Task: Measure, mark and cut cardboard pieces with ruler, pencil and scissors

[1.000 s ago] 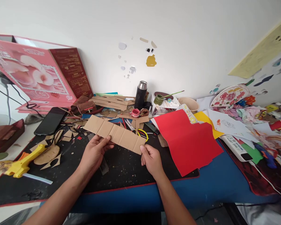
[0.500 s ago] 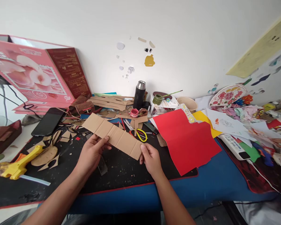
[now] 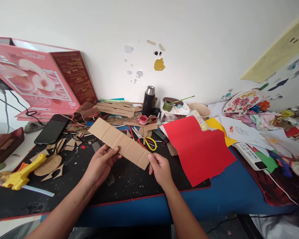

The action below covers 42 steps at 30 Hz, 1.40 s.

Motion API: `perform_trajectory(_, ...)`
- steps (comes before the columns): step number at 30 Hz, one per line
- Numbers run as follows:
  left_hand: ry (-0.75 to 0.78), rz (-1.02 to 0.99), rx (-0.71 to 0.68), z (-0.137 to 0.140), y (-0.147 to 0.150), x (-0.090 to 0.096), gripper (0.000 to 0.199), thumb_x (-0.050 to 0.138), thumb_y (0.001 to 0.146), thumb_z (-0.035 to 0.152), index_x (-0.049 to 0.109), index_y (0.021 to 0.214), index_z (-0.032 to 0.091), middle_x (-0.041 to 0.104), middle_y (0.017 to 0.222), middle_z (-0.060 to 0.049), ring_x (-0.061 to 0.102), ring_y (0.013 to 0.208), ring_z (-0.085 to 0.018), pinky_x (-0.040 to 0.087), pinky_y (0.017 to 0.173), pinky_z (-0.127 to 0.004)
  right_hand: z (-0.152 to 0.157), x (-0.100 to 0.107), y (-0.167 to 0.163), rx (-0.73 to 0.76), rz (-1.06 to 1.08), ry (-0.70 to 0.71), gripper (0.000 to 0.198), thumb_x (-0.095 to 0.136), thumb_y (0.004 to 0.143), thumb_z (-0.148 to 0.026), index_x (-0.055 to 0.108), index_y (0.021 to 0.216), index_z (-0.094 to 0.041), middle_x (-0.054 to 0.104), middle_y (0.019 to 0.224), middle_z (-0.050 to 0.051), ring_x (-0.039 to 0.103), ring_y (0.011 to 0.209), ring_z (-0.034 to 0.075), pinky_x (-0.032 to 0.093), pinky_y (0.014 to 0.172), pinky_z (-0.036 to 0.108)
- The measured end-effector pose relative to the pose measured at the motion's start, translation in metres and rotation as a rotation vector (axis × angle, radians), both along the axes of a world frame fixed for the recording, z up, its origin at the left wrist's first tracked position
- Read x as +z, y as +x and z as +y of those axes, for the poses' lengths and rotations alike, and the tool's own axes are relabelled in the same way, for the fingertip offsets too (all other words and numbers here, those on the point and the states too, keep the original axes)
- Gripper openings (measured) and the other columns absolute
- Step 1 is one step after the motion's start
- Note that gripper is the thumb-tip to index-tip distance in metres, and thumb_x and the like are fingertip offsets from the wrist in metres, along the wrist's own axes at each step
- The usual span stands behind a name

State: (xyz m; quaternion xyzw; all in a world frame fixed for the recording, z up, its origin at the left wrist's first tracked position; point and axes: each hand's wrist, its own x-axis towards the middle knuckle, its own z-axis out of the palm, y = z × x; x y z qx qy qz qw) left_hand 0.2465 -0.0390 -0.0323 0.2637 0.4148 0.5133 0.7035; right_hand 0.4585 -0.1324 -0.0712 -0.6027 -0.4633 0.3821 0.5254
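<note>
A long strip of brown cardboard (image 3: 122, 142) with several crease lines is held tilted above the black mat (image 3: 129, 186), its left end higher. My left hand (image 3: 103, 162) pinches the lower edge near the middle, thumb on top. At the right end, my right hand (image 3: 159, 167) grips the corner between thumb and fingers. Just beyond the strip lie scissors (image 3: 150, 143) with yellow and red handles, partly covered by cardboard scraps. Under my left hand a dark flat bar (image 3: 110, 179) shows in part.
On the left lie a yellow glue gun (image 3: 27, 172) and a black phone (image 3: 52, 128). Behind stand a pink box (image 3: 37, 76), a black flask (image 3: 149, 101) and an open red paint jar (image 3: 143, 119). Red paper (image 3: 199, 149) and a white power bank (image 3: 249, 156) lie on the right.
My left hand has slid slightly right along the strip's lower edge. The strip's left end has shifted a little up and right. My right hand stays nearly in place.
</note>
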Motion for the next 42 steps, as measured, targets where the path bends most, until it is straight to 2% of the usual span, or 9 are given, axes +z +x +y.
perform_trajectory(4, 0.008, 0.028, -0.018, -0.001, 0.002, -0.003, 0.043, 0.103, 0.052, 0.022, 0.078, 0.085, 0.013, 0.075, 0.088, -0.005, 0.067, 0.073, -0.015, 0.062, 0.058, -0.022, 0.0, 0.005, -0.001, 0.001, 0.001, -0.015, 0.057, 0.059, 0.101, -0.068, 0.05, 0.064, -0.025, 0.052, 0.047, -0.004, 0.054, 0.044, 0.014, 0.043, 0.05, 0.025)
perform_trajectory(12, 0.006, 0.036, 0.063, 0.002, 0.001, -0.004, 0.034, 0.099, 0.057, 0.017, 0.077, 0.082, 0.014, 0.073, 0.085, -0.003, 0.069, 0.072, -0.014, 0.063, 0.061, -0.021, 0.0, 0.004, -0.002, 0.041, 0.107, 0.011, 0.049, 0.063, 0.098, -0.067, 0.062, 0.078, -0.022, 0.057, 0.052, -0.004, 0.054, 0.044, 0.014, 0.044, 0.048, 0.024)
perform_trajectory(18, -0.007, 0.028, 0.065, 0.0, 0.003, -0.006, 0.03, 0.099, 0.059, 0.016, 0.076, 0.079, 0.015, 0.072, 0.084, -0.003, 0.071, 0.074, -0.015, 0.066, 0.064, -0.022, 0.0, 0.001, -0.002, 0.08, -0.001, -0.018, 0.045, 0.064, 0.1, -0.059, 0.06, 0.073, -0.023, 0.057, 0.05, -0.004, 0.056, 0.045, 0.014, 0.045, 0.05, 0.024)
perform_trajectory(24, -0.008, 0.071, -0.102, -0.003, -0.001, -0.013, 0.032, 0.101, 0.065, 0.026, 0.078, 0.084, 0.013, 0.076, 0.083, -0.008, 0.074, 0.073, -0.019, 0.067, 0.065, -0.028, 0.0, 0.001, -0.002, 0.076, -0.052, -0.014, 0.045, 0.061, 0.101, -0.057, 0.059, 0.071, -0.024, 0.057, 0.049, -0.004, 0.056, 0.045, 0.014, 0.045, 0.052, 0.024)
perform_trajectory(30, 0.027, 0.089, -0.146, -0.009, 0.008, -0.016, 0.041, 0.104, 0.06, 0.036, 0.081, 0.085, 0.012, 0.078, 0.084, -0.009, 0.072, 0.07, -0.018, 0.066, 0.063, -0.026, 0.0, -0.001, -0.003, 0.103, 0.071, -0.037, 0.043, 0.066, 0.096, -0.062, 0.063, 0.079, -0.022, 0.059, 0.055, -0.003, 0.057, 0.047, 0.015, 0.047, 0.05, 0.025)
perform_trajectory(35, 0.027, 0.078, -0.214, -0.016, 0.019, -0.011, 0.043, 0.103, 0.061, 0.04, 0.084, 0.088, 0.013, 0.082, 0.093, -0.012, 0.074, 0.077, -0.02, 0.065, 0.067, -0.028, 0.0, -0.008, 0.0, 0.089, 0.031, -0.012, 0.042, 0.065, 0.098, -0.059, 0.069, 0.084, -0.02, 0.053, 0.047, -0.006, 0.054, 0.042, 0.014, 0.042, 0.046, 0.024)
perform_trajectory(39, 0.045, 0.13, -0.319, -0.019, 0.029, -0.007, 0.038, 0.101, 0.062, 0.042, 0.084, 0.082, 0.015, 0.083, 0.092, -0.015, 0.077, 0.083, -0.028, 0.064, 0.068, -0.033, -0.001, -0.008, 0.001, 0.082, -0.034, -0.013, 0.042, 0.063, 0.099, -0.059, 0.072, 0.089, -0.018, 0.051, 0.045, -0.007, 0.051, 0.037, 0.013, 0.036, 0.042, 0.022)
perform_trajectory(42, 0.121, 0.204, -0.29, -0.02, 0.033, -0.008, 0.034, 0.099, 0.064, 0.046, 0.081, 0.068, 0.018, 0.082, 0.085, -0.014, 0.076, 0.081, -0.028, 0.061, 0.07, -0.033, -0.002, -0.006, 0.001, 0.072, -0.031, -0.016, 0.044, 0.062, 0.1, -0.06, 0.071, 0.089, -0.019, 0.049, 0.043, -0.007, 0.047, 0.036, 0.012, 0.033, 0.04, 0.022)
